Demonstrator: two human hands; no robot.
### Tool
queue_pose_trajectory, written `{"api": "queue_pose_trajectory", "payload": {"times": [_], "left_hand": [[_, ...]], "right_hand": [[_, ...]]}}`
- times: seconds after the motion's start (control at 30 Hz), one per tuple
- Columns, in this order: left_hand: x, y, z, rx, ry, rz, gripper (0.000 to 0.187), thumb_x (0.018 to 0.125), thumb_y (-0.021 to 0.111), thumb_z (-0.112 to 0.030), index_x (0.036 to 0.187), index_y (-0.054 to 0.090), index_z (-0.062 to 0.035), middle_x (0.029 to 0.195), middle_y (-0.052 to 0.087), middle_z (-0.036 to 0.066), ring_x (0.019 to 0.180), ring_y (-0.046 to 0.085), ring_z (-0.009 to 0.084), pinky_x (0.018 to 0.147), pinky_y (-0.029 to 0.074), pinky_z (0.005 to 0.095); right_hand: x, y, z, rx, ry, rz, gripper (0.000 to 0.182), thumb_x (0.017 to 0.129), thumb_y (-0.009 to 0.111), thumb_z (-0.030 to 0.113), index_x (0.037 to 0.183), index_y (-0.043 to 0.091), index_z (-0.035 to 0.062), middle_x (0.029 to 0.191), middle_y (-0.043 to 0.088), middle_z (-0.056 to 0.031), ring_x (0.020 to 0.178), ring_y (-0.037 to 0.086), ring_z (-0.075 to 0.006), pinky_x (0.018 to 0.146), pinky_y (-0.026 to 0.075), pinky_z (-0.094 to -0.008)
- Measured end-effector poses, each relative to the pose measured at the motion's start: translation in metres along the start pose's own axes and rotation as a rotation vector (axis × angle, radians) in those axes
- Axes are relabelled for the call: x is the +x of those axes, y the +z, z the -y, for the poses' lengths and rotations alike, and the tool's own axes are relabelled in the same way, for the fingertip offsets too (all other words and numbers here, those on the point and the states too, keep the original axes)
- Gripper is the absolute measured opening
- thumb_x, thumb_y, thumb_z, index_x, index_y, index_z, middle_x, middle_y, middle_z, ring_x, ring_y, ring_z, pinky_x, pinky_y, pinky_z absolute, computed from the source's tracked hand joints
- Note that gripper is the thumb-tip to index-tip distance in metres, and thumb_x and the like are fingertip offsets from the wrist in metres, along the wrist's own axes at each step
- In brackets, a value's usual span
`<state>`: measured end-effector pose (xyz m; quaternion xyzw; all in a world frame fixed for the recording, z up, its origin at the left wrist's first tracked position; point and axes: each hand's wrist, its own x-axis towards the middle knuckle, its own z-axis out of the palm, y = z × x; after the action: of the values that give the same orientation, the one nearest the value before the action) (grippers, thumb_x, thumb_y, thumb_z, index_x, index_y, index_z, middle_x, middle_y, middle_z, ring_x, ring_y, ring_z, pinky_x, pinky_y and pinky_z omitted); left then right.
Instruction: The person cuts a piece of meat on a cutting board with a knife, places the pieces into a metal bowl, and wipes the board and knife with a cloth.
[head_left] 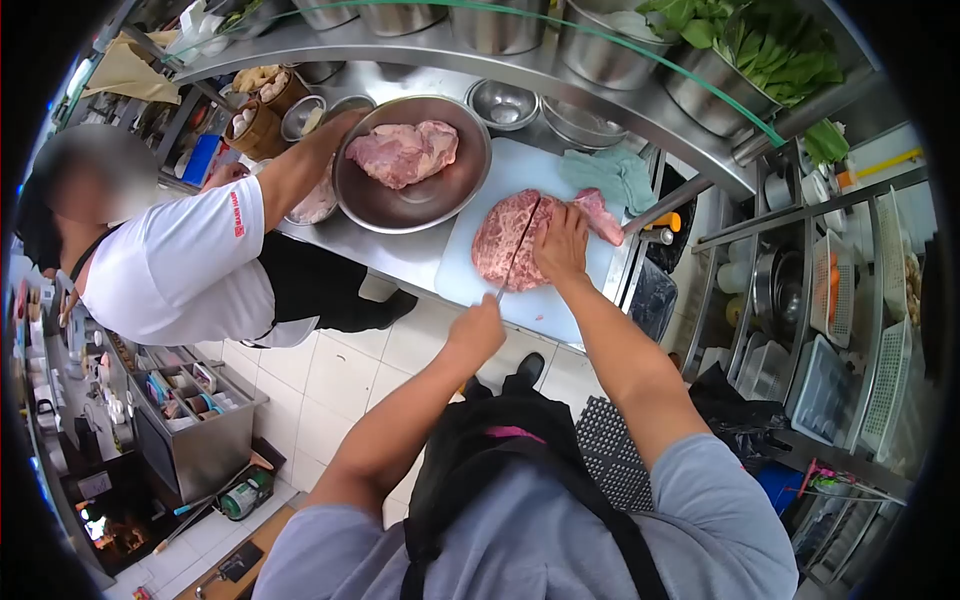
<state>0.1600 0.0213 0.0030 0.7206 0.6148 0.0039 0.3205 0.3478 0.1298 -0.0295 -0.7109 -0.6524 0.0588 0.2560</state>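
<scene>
My left hand is closed around the handle of a knife. The blade lies in a cut through a big slab of raw, marbled red meat. On the right part of the slab, my right hand lies with its fingers spread, pressing the meat down. A white cutting board is under the meat. Beyond my right hand, a smaller strip of raw meat rests near the board's right edge. A folded green cloth sits at the board's back right corner.
To the left, a co-worker's hand holds a large metal bowl with a raw meat chunk. Small metal bowls stand behind the board. An overhead shelf carries metal pots and leafy greens. A rack with baskets is at right.
</scene>
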Motion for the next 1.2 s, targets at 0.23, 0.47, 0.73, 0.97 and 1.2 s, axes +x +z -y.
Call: {"api": "queue_pose_trajectory", "payload": {"times": [0.23,0.47,0.73,0.97,1.2], "left_hand": [[-0.011,-0.003,-0.007,0.017,-0.029,0.034,0.026,0.091,0.05,-0.005,0.114,0.05,0.007,0.094,0.069,0.036,0.088,0.071,0.0507,0.079,0.058,0.0568],[0.024,0.003,-0.017,-0.059,-0.044,-0.023,0.032,0.091,0.048,-0.007,0.121,0.051,0.0043,0.099,0.07,0.033,0.094,0.07,0.0506,0.087,0.055,0.0593],[0.027,0.037,-0.001,-0.038,-0.004,-0.143,0.025,0.093,0.051,-0.01,0.113,0.051,0.0041,0.089,0.071,0.03,0.083,0.07,0.0503,0.077,0.056,0.0599],[-0.012,0.028,0.018,-0.045,-0.029,-0.022,0.023,0.092,0.053,-0.009,0.11,0.051,0.0046,0.096,0.07,0.034,0.089,0.07,0.0516,0.079,0.056,0.0608],[-0.002,0.028,0.006,-0.026,-0.023,-0.05,0.02,0.097,0.047,-0.012,0.109,0.051,0.004,0.09,0.07,0.033,0.084,0.07,0.0514,0.075,0.057,0.0584]], "right_hand": [[0.004,0.003,-0.009,-0.026,-0.068,-0.037,0.04,0.096,0.056,0.024,0.129,0.051,0.0027,0.134,0.048,-0.0218,0.123,0.046,-0.0459,0.103,0.04,-0.0576],[0.007,-0.006,-0.007,0.025,-0.035,0.042,0.05,0.096,0.053,0.024,0.14,0.047,0.0037,0.133,0.048,-0.0264,0.122,0.044,-0.0494,0.108,0.034,-0.06],[0.004,-0.002,-0.009,0.031,-0.072,-0.023,0.046,0.093,0.056,0.022,0.133,0.048,0.0013,0.132,0.048,-0.0256,0.119,0.046,-0.048,0.105,0.039,-0.0577],[0.005,0.005,-0.013,-0.007,-0.092,0.006,0.045,0.095,0.056,0.021,0.133,0.048,-0.0011,0.133,0.048,-0.0253,0.122,0.044,-0.0475,0.106,0.038,-0.0586],[0.009,-0.003,-0.018,0.089,-0.082,0.017,0.042,0.095,0.055,0.019,0.13,0.048,-0.0018,0.133,0.047,-0.0262,0.124,0.044,-0.0472,0.109,0.036,-0.0556]]}}
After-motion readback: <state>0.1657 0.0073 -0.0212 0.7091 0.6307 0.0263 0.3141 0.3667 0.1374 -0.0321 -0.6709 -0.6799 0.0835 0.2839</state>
